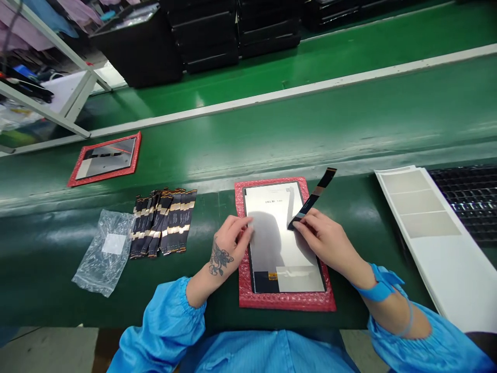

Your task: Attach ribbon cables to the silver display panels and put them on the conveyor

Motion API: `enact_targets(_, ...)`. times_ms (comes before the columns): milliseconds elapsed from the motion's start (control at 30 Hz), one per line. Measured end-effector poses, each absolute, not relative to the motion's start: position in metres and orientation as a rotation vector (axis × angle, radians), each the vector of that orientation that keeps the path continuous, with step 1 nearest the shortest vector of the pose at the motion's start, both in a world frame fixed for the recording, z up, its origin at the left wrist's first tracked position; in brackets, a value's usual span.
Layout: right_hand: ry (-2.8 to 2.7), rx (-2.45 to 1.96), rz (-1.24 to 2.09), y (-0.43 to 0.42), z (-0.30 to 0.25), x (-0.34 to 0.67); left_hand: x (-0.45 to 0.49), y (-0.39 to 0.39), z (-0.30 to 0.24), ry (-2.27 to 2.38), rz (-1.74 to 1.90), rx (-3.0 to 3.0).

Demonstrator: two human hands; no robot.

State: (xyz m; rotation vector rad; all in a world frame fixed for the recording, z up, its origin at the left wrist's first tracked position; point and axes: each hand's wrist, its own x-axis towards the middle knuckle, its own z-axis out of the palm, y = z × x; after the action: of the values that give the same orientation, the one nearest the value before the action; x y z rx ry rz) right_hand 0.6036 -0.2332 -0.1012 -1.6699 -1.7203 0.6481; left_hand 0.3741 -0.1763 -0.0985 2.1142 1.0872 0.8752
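Note:
A flat display panel (280, 228) lies on a red bubble-wrap sheet (285, 300) in front of me on the green bench. My right hand (326, 239) pinches the lower end of a black-and-gold flex cable strip (316, 194), which slants up to the right over the panel's right edge. My left hand (229, 243), tattooed on its back, rests with curled fingers on the panel's left edge. Both wrists come out of blue sleeves; a blue strap (382, 287) wraps the right wrist.
Several more flex cable strips (163, 221) lie fanned out to the left, beside a clear plastic bag (105, 251). A second panel on red wrap (105, 158) sits further left on the belt. White trays (435, 233) lie at right, black trays (202, 36) behind.

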Motion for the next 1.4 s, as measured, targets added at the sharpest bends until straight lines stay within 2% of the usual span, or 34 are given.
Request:
enact_targets(133,-1.66,-1.459,1.103,-0.241,-0.09,0.589,0.384,-0.199,-0.093,0.915,0.625,1.728)
enact_targets(233,-1.615,-1.414,1.303,-0.246,-0.089,0.58,0.387,-0.21,-0.092,0.874,0.51,1.623)
enact_targets(633,-1.591,-1.272,1.492,-0.247,-0.086,0.583,0.385,-0.215,-0.091,0.857,0.503,1.698)
enact_targets(767,-1.752,-1.328,1.172,-0.25,-0.089,0.582,0.38,-0.217,-0.094,0.81,0.52,1.832)
enact_targets(900,-1.937,-1.383,0.862,-0.253,-0.098,0.577,0.367,-0.224,-0.102,0.778,0.597,2.238)
enact_targets(1033,-2.024,-1.357,0.768,-0.256,-0.106,0.57,0.358,-0.235,-0.108,0.691,0.615,2.516)
enact_targets(1400,-2.047,-1.307,0.763,-0.264,-0.109,0.561,0.351,-0.243,-0.111,0.591,0.599,2.576)
